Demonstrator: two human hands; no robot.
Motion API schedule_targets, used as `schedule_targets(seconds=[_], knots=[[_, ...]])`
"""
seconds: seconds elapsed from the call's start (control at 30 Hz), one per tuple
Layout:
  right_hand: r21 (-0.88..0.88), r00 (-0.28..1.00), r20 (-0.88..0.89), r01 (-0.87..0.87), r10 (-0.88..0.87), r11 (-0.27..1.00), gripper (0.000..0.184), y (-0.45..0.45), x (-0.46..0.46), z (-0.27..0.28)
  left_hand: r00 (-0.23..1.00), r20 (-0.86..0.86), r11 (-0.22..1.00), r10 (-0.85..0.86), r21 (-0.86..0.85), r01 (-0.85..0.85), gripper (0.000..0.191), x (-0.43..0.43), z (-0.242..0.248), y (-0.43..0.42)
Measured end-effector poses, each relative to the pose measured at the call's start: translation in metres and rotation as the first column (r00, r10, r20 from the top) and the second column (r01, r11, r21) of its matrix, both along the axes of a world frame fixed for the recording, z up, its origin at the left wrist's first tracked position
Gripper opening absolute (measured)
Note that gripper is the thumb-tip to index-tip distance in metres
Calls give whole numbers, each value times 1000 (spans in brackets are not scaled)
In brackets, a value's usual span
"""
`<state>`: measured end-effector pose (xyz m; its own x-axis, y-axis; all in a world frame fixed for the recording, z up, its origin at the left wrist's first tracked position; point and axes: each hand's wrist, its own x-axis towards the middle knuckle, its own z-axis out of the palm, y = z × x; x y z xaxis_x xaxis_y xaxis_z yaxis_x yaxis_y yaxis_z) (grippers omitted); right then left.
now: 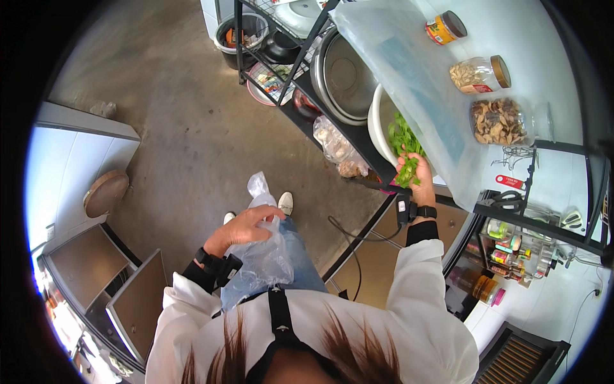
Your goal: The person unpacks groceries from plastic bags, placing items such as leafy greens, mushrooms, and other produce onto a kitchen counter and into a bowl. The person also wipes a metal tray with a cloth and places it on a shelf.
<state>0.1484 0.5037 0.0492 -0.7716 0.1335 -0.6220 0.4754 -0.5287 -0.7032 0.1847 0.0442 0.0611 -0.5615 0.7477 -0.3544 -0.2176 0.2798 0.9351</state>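
Note:
My left hand [247, 225] grips a clear plastic bag [266, 261] in front of my legs. The bag hangs crumpled, and I cannot make out anything inside it. My right hand [419, 173] reaches to the rim of a white basin [379, 127], its fingers closed around leafy green stems. Some of these green leaves [407, 172] stick out past the fingers. More leafy greens [400, 132] lie in the basin just beyond the hand. A translucent plastic sheet [422, 81] hangs over the right side of the basin and hides part of it.
A black shelf rack [288, 45] holds metal basins [348, 74]. Bagged garlic-like bulbs [333, 139] sit below. Glass jars [499, 122] stand at right, above scissors [508, 200]. A cable [360, 237] dangles from my right wrist. An open cabinet door [136, 305] juts out at left.

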Motion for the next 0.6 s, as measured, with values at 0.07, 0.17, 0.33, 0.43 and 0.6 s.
schedule_targets(seconds=[0.07, 0.17, 0.33, 0.43, 0.6], knots=[[-50, 995, -86, -59, 55, 997, 35, -40, 13, 16, 998, 55, 999, 24, 43, -27, 38, 1, 8, -7], [-33, 965, -197, -185, 175, 982, 44, -111, 30, 41, 993, 55, 995, 101, -9, -101, 44, 5, 16, -14], [-59, 861, -264, -464, 435, 884, 56, -227, 29, 65, 966, -56, 968, 251, 11, -251, 45, 11, 30, -13], [47, 755, -305, -597, 581, 801, 48, -285, 23, 77, 899, -94, 902, 429, 101, -420, 67, 12, 42, -15], [671, 557, -261, -483, 789, 563, 33, -365, 37, 83, 725, -61, 714, 686, 245, -656, 52, 11, 57, -45]])
